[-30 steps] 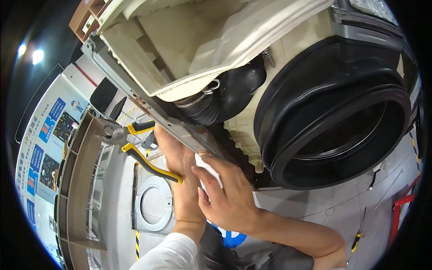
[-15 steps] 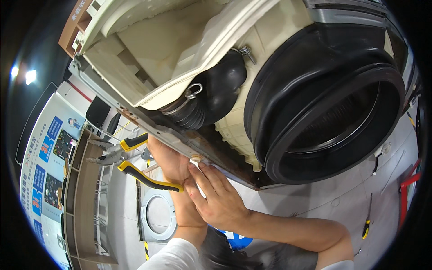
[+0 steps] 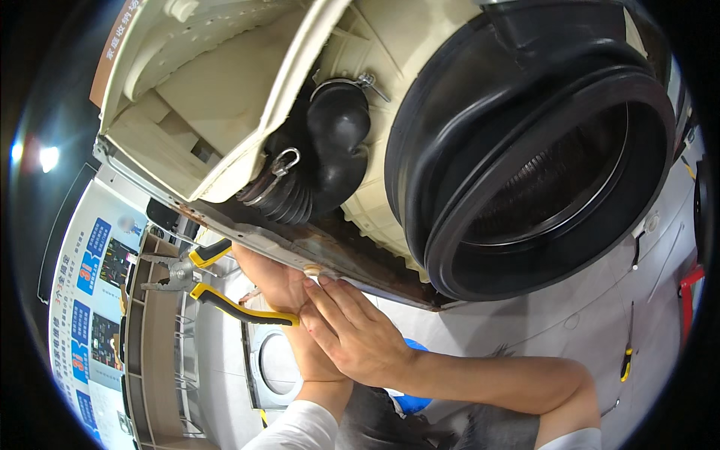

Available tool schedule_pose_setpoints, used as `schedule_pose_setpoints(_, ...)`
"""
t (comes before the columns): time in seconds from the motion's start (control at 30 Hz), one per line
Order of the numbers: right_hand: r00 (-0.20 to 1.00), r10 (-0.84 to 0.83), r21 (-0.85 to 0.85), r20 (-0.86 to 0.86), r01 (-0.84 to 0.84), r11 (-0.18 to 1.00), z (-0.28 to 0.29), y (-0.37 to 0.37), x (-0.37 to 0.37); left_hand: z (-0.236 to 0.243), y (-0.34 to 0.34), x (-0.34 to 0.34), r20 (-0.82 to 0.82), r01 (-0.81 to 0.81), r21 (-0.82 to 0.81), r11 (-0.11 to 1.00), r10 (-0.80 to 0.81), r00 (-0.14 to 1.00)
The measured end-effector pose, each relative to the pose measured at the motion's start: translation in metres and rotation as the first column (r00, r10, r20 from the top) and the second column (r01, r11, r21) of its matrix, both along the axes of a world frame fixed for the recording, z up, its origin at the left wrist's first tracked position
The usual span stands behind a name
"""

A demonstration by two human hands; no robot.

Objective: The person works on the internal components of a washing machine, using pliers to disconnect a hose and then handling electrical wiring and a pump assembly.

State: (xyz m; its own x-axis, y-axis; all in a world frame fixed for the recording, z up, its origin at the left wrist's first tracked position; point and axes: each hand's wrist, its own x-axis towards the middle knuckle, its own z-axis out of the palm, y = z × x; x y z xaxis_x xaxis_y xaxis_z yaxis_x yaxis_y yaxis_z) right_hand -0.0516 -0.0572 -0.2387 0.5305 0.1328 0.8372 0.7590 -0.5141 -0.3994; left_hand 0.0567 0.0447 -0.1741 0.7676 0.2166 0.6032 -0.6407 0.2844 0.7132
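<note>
A washing machine without its front panel fills the upper view, its black rubber door gasket (image 3: 420, 157) exposed. My left hand (image 3: 274, 283) is under the lower frame edge, its fingers mostly hidden. It holds combination pliers (image 3: 204, 281) with yellow-and-black handles; the handles are spread and the jaws point left. My right hand (image 3: 364, 334) reaches across my left wrist with fingers stretched out. Its fingertips are at the frame edge, just below a small tan round plug (image 3: 313, 268). Whether something small lies under the fingertips is hidden.
A black corrugated hose (image 3: 281, 204) with a wire clamp sits inside the machine. On the grey floor at right lies a yellow-and-black screwdriver (image 3: 627, 364). A round-holed panel (image 3: 260, 375) lies at lower left, near shelving (image 3: 146, 352). A red object (image 3: 691, 296) stands far right.
My view has shifted, so the machine sits a little further left. Both hands stay at the frame edge, and the pliers are still in my left hand.
</note>
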Motion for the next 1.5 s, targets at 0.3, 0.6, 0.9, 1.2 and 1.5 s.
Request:
schedule_pose_setpoints(0.3,0.999,0.000,0.036,0.034,-0.001,0.999,-0.002,0.002,-0.001,0.001,-0.001,-0.001,0.022,0.007,0.032,0.999,-0.008,1.000)
schedule_pose_setpoints(0.6,1.000,-0.005,-0.001,0.016,0.005,1.000,0.003,-0.002,-0.001,-0.001,-0.001,-0.001,0.008,0.065,-0.039,0.997,-0.065,0.998)
schedule_pose_setpoints(0.9,1.000,0.003,-0.065,-0.012,-0.004,0.998,0.002,-0.004,-0.002,0.000,0.009,0.011,-0.215,0.123,-0.234,0.964,-0.175,0.961)
schedule_pose_setpoints(1.2,1.000,-0.002,-0.084,-0.018,0.000,0.996,0.001,-0.004,-0.002,0.006,-0.008,0.000,-0.215,0.090,-0.305,0.948,-0.160,0.963)
schedule_pose_setpoints(1.5,1.000,-0.014,-0.086,-0.018,0.012,0.996,0.002,-0.004,-0.002,0.016,-0.021,-0.013,-0.199,0.102,-0.318,0.943,-0.172,0.965)
